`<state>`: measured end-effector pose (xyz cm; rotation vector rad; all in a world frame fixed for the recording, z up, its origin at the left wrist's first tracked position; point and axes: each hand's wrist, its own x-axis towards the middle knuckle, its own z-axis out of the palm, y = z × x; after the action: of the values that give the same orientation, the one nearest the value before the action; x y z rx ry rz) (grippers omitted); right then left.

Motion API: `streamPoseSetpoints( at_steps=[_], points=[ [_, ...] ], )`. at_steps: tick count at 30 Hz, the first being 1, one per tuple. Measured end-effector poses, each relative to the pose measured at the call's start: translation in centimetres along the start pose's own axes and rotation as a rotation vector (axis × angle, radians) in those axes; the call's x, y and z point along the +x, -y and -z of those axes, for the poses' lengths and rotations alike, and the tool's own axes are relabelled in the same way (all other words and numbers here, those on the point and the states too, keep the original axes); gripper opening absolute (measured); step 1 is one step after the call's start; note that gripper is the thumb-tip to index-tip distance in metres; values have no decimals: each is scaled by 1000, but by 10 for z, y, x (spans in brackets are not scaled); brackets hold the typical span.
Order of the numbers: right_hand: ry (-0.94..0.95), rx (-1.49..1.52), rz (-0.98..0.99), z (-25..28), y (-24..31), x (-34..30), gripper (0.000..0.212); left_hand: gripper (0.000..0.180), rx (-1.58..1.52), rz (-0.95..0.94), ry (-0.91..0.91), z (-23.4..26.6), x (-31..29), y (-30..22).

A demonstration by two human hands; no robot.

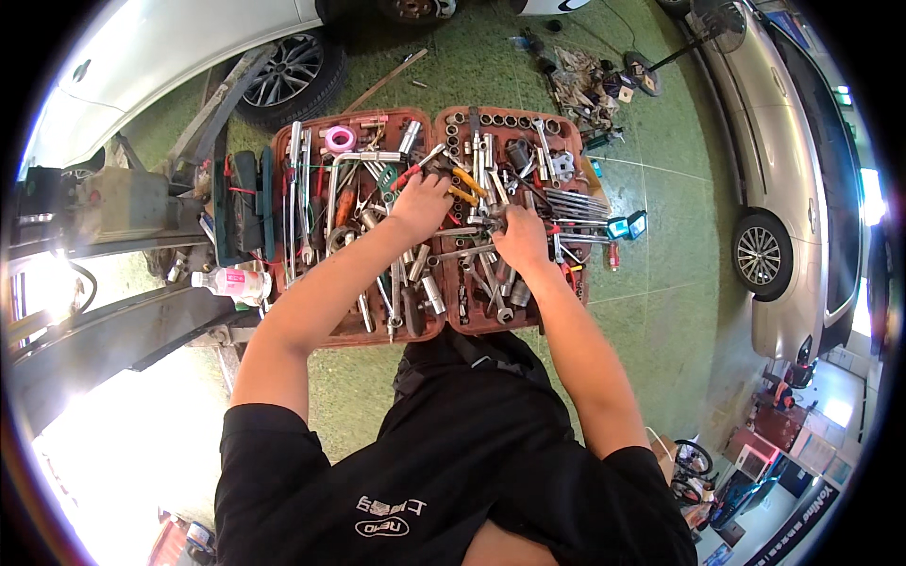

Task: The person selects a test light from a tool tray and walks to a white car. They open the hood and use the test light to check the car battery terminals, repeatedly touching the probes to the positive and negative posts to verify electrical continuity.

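A red-brown tool case (359, 337) lies opened flat in front of me, both halves heaped with hand tools. My left hand (424, 201) reaches into the pile near the middle, its fingers curled down beside a red-handled tool (408, 176) and yellow-handled pliers (469, 181). Across the hinge, my right hand (520, 234) has its fingers closed low among metal tools; what they grip is hidden. Combination wrenches (307, 247) and an orange-handled screwdriver (345, 206) fill the left half. Sockets (497, 120) line the far rim of the right half. A pink tape roll (340, 139) rests at the far left.
A plastic bottle (229, 282) stands at the case's left, beside metal lift arms (123, 307). Behind it lies a wheel (289, 71). Screwdrivers (578, 205) stick out over the right rim. A gold car (788, 198) is parked right; rags and parts (587, 83) lie on the green floor.
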<state>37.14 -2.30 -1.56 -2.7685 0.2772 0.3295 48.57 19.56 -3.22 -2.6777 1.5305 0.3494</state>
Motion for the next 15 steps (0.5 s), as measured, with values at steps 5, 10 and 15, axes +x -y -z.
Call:
streamPoseSetpoints(
  at_steps=[5,10,15],
  points=[
    [-18,-264,107,-6,20,3,33,36,-146,23,-69,-12,-5,-7],
    [-54,-221,147,-3,3,21,32,36,-1,25,40,6,-3,2],
    [-313,403,57,4,-28,21,32,35,-53,62,-65,28,-21,16]
  ],
)
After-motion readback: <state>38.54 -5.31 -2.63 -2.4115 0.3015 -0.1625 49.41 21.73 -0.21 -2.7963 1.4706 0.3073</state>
